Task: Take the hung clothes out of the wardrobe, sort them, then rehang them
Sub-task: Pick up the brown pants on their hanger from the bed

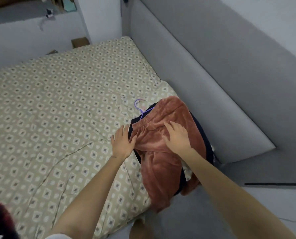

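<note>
Head view: some clothes lie piled on the bed, none rehung yet.
On the beige diamond-patterned quilt [57,109], at its right edge, the left hand [122,142] rests open, fingers straight, against the pile's left side. A purple wire hanger [140,105] pokes from the rust-brown plush garment [161,169] lying over a black garment [131,128]. The right hand [176,137] presses flat, fingers spread, on the plush beside the grey padded headboard [212,75]. Removal seems partly done; sorting and rehanging remain.
</note>
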The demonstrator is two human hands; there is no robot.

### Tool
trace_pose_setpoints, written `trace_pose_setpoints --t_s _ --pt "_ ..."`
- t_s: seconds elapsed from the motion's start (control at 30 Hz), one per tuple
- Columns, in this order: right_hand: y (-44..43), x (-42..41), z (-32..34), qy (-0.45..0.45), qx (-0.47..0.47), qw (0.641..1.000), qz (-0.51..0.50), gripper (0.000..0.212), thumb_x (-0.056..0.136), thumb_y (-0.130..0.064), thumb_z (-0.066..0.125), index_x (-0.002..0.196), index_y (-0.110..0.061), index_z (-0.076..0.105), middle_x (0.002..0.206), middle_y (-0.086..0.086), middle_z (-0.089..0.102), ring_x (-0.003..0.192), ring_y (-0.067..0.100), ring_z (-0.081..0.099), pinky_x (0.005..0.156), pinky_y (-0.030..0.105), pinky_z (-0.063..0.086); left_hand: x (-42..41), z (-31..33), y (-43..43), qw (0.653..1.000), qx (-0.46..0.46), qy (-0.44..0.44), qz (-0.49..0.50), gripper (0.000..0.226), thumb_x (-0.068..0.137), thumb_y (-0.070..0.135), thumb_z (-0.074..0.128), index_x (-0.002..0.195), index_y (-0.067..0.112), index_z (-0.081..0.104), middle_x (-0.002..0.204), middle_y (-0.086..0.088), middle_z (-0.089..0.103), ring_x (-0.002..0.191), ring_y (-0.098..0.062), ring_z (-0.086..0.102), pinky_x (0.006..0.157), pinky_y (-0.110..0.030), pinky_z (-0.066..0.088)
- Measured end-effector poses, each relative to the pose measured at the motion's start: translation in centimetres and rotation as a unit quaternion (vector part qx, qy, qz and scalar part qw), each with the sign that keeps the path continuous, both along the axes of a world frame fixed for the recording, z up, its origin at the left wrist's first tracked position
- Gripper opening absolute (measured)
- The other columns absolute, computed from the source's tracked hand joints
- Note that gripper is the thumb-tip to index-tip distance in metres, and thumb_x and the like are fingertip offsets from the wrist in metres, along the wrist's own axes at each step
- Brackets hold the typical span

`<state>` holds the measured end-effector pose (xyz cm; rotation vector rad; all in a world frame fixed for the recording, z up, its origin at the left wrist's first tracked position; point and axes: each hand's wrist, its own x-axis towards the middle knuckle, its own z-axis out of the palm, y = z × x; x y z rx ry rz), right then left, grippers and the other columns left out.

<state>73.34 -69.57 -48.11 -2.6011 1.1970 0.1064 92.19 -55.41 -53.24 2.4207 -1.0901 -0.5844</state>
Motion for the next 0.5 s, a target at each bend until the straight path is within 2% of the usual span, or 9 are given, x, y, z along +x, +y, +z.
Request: trace_pose_setpoints --t_s 0.13,0.27,0.5 --pt "-2.9 2.8 -2.4 0.013 0.018 1.000 -0.012 0.062 0.097 -0.040 0.051 0.152 -0.023 0.030 0.154 0.009 0.033 0.142 0.030 0.027 0.118 0.045 0.017 2.7 -2.9 -2.6 0.999 0.040 0.032 0.004 0.067 0.102 0.046 0.043 0.157 0.017 0.018 0.164 -0.006 0.017 0.151 -0.022 0.012 0.120 -0.052 0.007" --pt "-5.3 4.8 -5.3 0.006 0.019 1.000 -0.021 0.062 0.091 -0.033 0.062 0.147 -0.017 0.042 0.147 0.016 0.044 0.135 0.036 0.039 0.113 0.051 0.027 4.6 -6.1 -4.5 0.995 0.075 0.064 0.009 0.068 0.102 0.048 0.042 0.157 0.018 0.015 0.164 -0.006 0.015 0.151 -0.022 0.012 0.120 -0.052 0.008" --pt "-10.1 8.1 -11.1 0.018 0.027 0.999 0.010 0.060 0.096 -0.035 0.055 0.151 -0.019 0.035 0.155 0.013 0.033 0.144 0.032 0.027 0.118 0.045 0.016 5.7 -13.5 -8.2 0.983 0.127 0.123 0.049 0.072 0.101 0.048 0.044 0.158 0.017 0.011 0.165 -0.005 0.014 0.151 -0.023 0.012 0.120 -0.052 0.010"
